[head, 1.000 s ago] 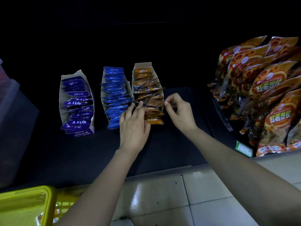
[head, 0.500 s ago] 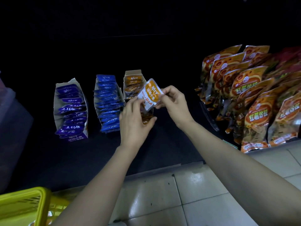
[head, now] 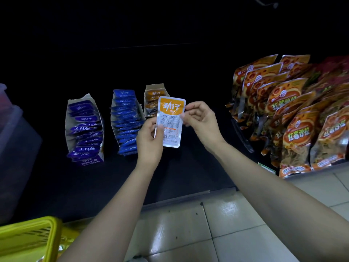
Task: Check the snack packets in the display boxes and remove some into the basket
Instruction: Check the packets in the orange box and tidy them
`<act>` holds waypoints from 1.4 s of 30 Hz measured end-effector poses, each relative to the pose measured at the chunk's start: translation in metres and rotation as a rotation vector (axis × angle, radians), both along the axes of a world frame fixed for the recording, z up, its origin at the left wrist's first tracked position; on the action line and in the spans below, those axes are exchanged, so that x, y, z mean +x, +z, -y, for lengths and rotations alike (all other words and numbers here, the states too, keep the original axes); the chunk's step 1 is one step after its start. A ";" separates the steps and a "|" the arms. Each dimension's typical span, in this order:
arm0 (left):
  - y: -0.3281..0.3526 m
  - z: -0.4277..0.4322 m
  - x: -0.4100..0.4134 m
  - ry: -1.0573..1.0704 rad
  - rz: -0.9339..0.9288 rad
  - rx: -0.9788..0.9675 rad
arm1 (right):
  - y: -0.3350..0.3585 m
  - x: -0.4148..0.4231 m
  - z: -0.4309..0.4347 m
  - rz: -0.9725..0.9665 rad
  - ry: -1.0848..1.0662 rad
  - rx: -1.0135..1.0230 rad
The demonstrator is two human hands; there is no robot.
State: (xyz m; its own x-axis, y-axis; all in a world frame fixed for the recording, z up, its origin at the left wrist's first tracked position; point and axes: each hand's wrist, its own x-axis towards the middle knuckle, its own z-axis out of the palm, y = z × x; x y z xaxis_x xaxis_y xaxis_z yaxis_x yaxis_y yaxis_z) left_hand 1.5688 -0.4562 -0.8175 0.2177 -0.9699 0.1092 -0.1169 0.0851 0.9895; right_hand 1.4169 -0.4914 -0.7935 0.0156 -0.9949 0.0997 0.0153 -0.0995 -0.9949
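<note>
Dark shelf point(head: 188, 167) with three display boxes; both hands hold one orange packet point(head: 171, 121) up, left hand point(head: 150, 141) gripping its edge, right hand point(head: 200, 120) pinching the top corner.

The left hand point(head: 150, 140) and right hand point(head: 203, 120) are bare. The left arm point(head: 113, 205) and right arm point(head: 264, 186) are bare too, from the wrist down to where the view cuts them off. The right arm looks broader in the wide-angle view. The light is dim, and nails and finer marks are too small to tell.
</note>
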 end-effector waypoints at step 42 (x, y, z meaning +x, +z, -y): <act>-0.035 -0.011 0.026 -0.001 1.014 -0.044 | -0.029 0.009 0.009 -0.320 0.137 -0.136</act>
State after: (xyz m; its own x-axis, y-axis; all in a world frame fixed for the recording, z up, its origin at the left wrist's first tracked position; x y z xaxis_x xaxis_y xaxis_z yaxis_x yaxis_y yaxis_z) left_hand 1.5945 -0.4451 -0.8529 0.0014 -0.9607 0.2775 -0.8998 0.1198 0.4194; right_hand 1.4254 -0.5006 -0.8229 0.1994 -0.9595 0.1992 -0.2719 -0.2494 -0.9295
